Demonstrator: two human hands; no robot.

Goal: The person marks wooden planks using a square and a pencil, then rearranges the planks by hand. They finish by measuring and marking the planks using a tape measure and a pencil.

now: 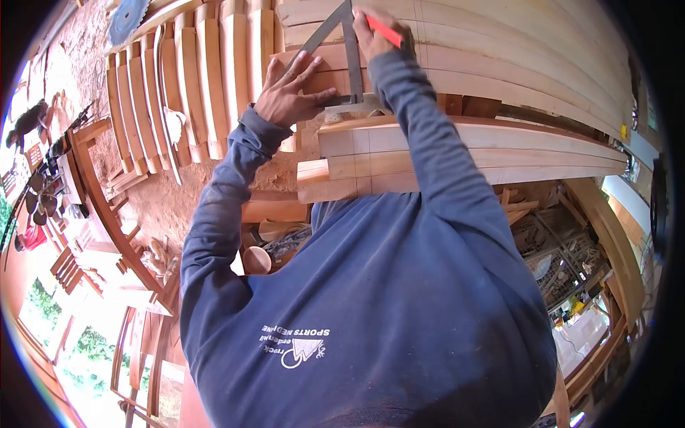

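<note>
We press the left hand [289, 93], fingers spread, flat on the metal square [342, 68] to steady it against the stacked wooden slats [499, 64]; right hand [374, 32] fingers pinch a red pencil [384, 31] along its blade

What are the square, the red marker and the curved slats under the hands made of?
Square: looks like grey metal, dull sheen, thin flat blades. Red marker in the right hand: probably a painted wooden pencil or plastic; too small to tell. Curved slats: pale raw wood, visible grain, unfinished. The left hand presses on the square.

Head camera, seemingly inverted, close downward.
</note>
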